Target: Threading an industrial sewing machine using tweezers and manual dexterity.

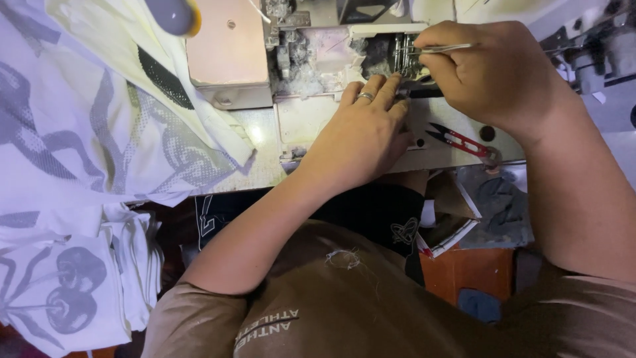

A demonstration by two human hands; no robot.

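My right hand (497, 76) pinches thin metal tweezers (442, 48), whose tips reach left into the open, lint-covered mechanism (391, 56) of a cream sewing machine (228, 56). My left hand (361, 136), with a ring on one finger, rests on the machine bed just below that opening, fingertips touching the metal parts. Its fingers are extended and hold nothing I can see.
Red-handled thread snips (460, 140) lie on the machine bed under my right wrist. White fabric printed with grey shapes (86, 132) is heaped on the left and hangs over the table edge. Cards and dark scraps (464, 212) lie below the table at right.
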